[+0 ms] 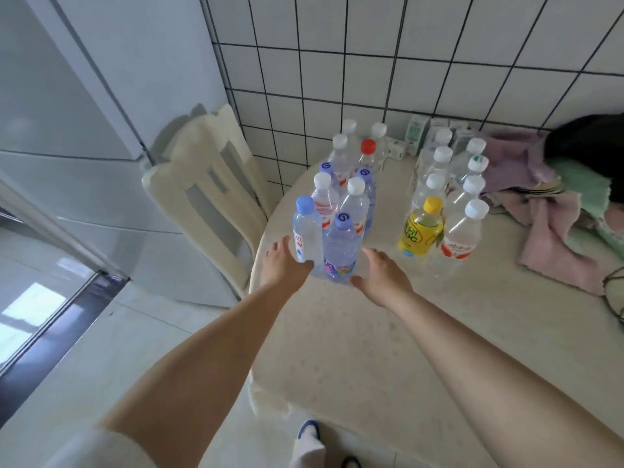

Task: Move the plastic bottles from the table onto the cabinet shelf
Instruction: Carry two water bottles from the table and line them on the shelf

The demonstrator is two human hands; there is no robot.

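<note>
While both hands flank the nearest bottles, the left hand (282,265) touches a blue-capped bottle (306,231) with unreadable red lettering, and the right hand (381,273) hovers spread by a purple bottle (339,249). At two o'clock on the surface (354,349), a yellow bottle (419,228) shows "C".

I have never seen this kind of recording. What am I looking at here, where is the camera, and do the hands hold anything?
There is one picture, taken by a wide-angle camera worn on a person's head, looking forward and down. No machine is involved; the two bare arms belong to that person.

On the round pale table stand two groups of plastic bottles, one nearer the left and one nearer the right, most with white caps. Crumpled cloths lie at the right, and a chair stands at the left.

The left hand and the right hand are open, reaching around the two front bottles of the left group. Nothing is gripped or lifted yet.
</note>
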